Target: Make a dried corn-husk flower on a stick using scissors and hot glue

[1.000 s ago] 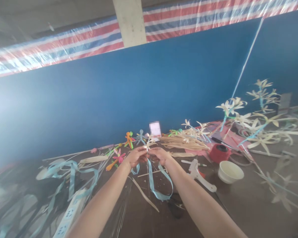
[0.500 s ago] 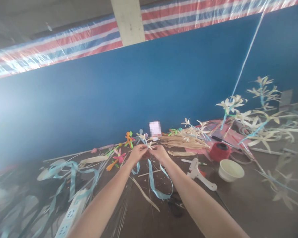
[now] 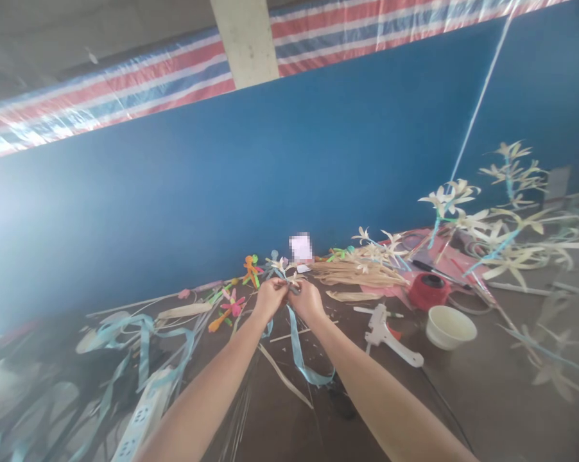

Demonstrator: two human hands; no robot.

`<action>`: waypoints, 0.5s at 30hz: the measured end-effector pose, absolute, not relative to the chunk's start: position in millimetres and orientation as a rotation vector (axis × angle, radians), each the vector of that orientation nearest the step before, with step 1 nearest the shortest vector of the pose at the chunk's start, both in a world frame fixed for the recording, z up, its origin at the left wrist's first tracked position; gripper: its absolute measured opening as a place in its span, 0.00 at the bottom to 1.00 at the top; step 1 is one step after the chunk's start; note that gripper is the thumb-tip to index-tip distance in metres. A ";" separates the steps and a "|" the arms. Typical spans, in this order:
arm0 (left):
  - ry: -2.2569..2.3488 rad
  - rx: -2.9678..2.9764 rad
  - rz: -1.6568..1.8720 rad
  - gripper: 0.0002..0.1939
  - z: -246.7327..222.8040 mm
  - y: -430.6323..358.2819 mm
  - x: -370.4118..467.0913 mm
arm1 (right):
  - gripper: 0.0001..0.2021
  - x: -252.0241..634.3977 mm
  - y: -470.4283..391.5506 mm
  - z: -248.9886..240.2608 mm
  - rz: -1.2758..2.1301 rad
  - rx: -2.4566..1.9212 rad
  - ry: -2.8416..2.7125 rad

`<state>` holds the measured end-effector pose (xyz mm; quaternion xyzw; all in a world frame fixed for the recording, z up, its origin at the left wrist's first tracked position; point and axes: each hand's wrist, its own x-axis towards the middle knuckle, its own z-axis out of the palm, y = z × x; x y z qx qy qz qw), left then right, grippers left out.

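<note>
My left hand (image 3: 271,299) and my right hand (image 3: 307,300) meet at the middle of the dark table, fingers closed in a pinch. Between them is a cream flower (image 3: 295,278) on a thin stem; its lower part is hidden by my fingers. From under my hands a light blue ribbon (image 3: 296,346) hangs in a loop onto the tabletop. Just behind my fingertips another cream flower (image 3: 280,264) shows on a pale blue stem. A narrow dried strip (image 3: 285,377) lies on the table below my left hand.
To the right are a white glue gun (image 3: 388,337), a pale bowl (image 3: 450,327), a red roll (image 3: 429,290) and cream flower sprays (image 3: 450,197). Colourful fuzzy flowers (image 3: 232,303), tangled blue ribbon (image 3: 145,327) and a power strip (image 3: 142,410) lie left. A blue wall (image 3: 270,167) stands behind.
My hands stay together at nearly the same spot, with the fingers slightly shifted. The ribbon loop under my right hand looks narrower, its right side now behind the forearm. The view has tilted slightly.
</note>
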<state>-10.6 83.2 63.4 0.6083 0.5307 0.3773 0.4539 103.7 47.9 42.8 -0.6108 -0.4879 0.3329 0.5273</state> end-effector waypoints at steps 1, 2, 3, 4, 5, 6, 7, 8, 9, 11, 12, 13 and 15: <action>1.307 1.486 0.936 0.10 63.6 83.5 -10.2 | 0.08 102.8 48.9 42.9 0.808 -1.451 -1.141; 1.301 1.468 0.937 0.10 64.0 83.7 -9.9 | 0.09 101.8 49.9 42.6 0.830 -1.434 -1.113; 1.291 1.448 0.933 0.11 64.8 83.9 -9.9 | 0.10 100.9 50.8 42.0 0.861 -1.411 -1.082; 1.277 1.426 0.921 0.11 65.9 84.0 -10.2 | 0.09 100.0 51.5 41.2 0.900 -1.385 -1.049; 1.258 1.402 0.902 0.12 67.2 83.8 -10.6 | 0.09 99.5 51.9 40.2 0.945 -1.358 -1.012; 1.236 1.375 0.878 0.12 68.9 83.4 -11.2 | 0.08 99.3 52.0 39.2 0.995 -1.332 -0.972; 1.211 1.348 0.852 0.13 70.7 82.6 -12.0 | 0.07 99.6 51.9 38.3 1.051 -1.305 -0.932; 1.185 1.321 0.825 0.14 72.5 81.7 -12.8 | 0.06 100.5 51.6 37.6 1.113 -1.275 -0.894; 1.159 1.296 0.800 0.15 74.2 80.5 -13.5 | 0.05 102.0 51.3 37.1 1.180 -1.241 -0.861; 1.112 1.254 0.759 0.16 76.9 78.0 -14.5 | 0.02 106.3 50.6 36.6 1.320 -1.162 -0.810; 1.092 1.237 0.743 0.17 77.7 76.8 -14.6 | 0.02 108.8 50.4 36.6 1.388 -1.122 -0.789; 1.075 1.222 0.730 0.18 78.1 75.7 -14.6 | 0.03 111.3 50.2 36.6 1.450 -1.084 -0.767; 1.048 1.198 0.713 0.18 78.0 74.1 -14.2 | 0.04 115.4 50.1 36.5 1.558 -1.013 -0.710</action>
